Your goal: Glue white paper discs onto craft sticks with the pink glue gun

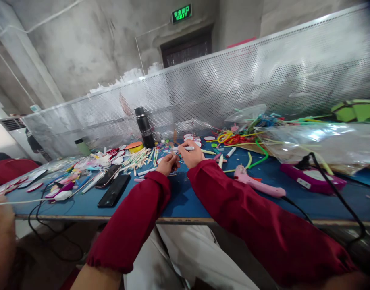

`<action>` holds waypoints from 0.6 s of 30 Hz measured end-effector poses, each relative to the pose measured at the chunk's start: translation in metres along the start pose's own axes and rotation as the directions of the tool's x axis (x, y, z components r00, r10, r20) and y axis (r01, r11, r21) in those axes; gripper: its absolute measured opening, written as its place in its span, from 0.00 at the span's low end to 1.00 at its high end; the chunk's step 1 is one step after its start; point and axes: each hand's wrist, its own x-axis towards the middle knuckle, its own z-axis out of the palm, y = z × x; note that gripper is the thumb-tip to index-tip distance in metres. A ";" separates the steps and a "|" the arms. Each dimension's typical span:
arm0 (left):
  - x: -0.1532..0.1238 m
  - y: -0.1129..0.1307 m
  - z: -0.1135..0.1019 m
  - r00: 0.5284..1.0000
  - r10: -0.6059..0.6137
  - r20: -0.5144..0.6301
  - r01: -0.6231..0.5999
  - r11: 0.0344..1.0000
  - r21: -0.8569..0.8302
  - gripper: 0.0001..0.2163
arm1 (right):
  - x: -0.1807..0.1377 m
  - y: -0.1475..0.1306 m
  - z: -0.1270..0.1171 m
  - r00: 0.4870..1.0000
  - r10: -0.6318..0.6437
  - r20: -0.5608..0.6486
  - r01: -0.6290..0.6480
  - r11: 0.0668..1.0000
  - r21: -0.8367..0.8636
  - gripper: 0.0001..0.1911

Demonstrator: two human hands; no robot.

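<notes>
Above, sign (181, 14) reads EXIT; right hand (192, 155) holds pen (189, 148)

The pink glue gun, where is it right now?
In the head view, the pink glue gun lies on the blue table, between the person's right hand and the purple box farther right.

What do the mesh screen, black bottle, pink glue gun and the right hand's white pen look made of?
Mesh screen: probably metal, silvery, with punched holes.
Black bottle: perhaps coated metal, satin highlights; plastic is possible.
Pink glue gun: likely plastic, smooth, softly shiny.
White pen: maybe smooth plastic; too small to be sure.
</notes>
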 end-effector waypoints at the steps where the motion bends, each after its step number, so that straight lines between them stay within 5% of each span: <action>1: 0.000 0.000 0.000 1.000 0.000 0.001 0.000 1.000 -0.002 0.19 | 0.000 0.000 0.000 1.000 -0.004 -0.001 0.004 1.000 -0.004 0.07; 18: 0.000 0.001 0.000 1.000 -0.006 -0.009 0.006 1.000 0.022 0.18 | 0.001 0.003 0.001 0.999 -0.033 -0.007 0.033 0.999 -0.023 0.08</action>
